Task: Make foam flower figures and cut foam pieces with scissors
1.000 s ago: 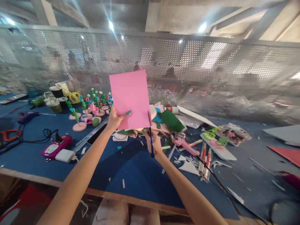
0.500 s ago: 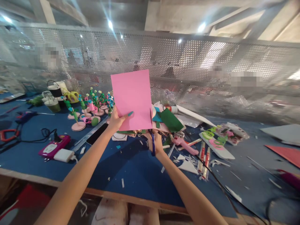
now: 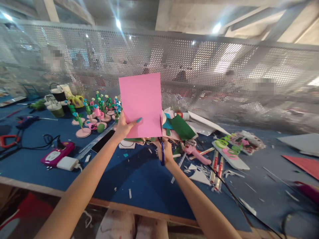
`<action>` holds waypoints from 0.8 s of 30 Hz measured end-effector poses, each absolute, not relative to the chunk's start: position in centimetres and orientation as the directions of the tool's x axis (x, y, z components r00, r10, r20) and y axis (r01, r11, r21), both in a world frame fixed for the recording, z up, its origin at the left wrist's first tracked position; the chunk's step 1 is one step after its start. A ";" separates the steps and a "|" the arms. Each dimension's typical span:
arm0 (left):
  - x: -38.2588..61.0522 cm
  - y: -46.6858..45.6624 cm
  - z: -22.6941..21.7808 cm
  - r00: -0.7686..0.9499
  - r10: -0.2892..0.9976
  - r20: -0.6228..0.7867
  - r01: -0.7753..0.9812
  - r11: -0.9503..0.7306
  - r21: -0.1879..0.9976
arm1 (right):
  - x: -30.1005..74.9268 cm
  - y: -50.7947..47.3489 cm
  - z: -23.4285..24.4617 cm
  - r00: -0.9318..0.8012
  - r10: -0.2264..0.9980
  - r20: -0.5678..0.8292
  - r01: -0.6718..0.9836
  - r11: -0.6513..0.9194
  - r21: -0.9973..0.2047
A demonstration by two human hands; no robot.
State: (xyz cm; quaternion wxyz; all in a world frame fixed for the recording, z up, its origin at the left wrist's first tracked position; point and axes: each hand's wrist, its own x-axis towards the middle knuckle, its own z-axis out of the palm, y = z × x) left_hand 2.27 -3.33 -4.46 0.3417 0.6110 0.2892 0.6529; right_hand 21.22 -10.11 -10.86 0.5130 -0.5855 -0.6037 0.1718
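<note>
A pink sheet [image 3: 142,99], paper or thin foam, is held upright above the table. My left hand [image 3: 124,126] grips its lower left edge, thumb with a teal nail across the front and fingers hidden behind. My right hand [image 3: 167,150] is closed round the blue handles of a pair of scissors [image 3: 162,152]. The dark blades point up along the sheet's lower right edge, and how far they overlap it I cannot tell. Behind the hands lies a heap of scraps, with a dark green piece [image 3: 183,127] on it.
Small flower models on round bases [image 3: 83,132] stand at the left, by a phone [image 3: 102,141] and a purple power bank [image 3: 57,154]. On the right lie a pink glue gun [image 3: 197,154], glue sticks [image 3: 216,172] and a black cable. A perforated metal screen [image 3: 194,76] rises behind.
The scissor blades show more plainly against the sheet's right edge now. The sheet and both hands have hardly moved, and the view has shifted slightly.
</note>
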 end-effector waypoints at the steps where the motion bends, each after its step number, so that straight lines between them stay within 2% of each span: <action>1: 2.3 -3.3 -4.5 -0.019 0.799 0.601 -0.095 -0.600 0.794 | 21.2 -10.1 -10.9 0.213 0.882 0.422 0.530 0.258 -0.807; 9: 2.3 -3.1 -4.6 -0.022 0.789 0.614 -0.106 -0.612 0.783 | 21.2 -10.2 -10.9 0.228 0.893 0.388 0.515 0.228 -0.826; 24: 2.4 -2.9 -4.8 -0.014 0.789 0.614 -0.097 -0.613 0.784 | 21.2 -10.1 -10.9 0.239 0.882 0.407 0.500 0.248 -0.830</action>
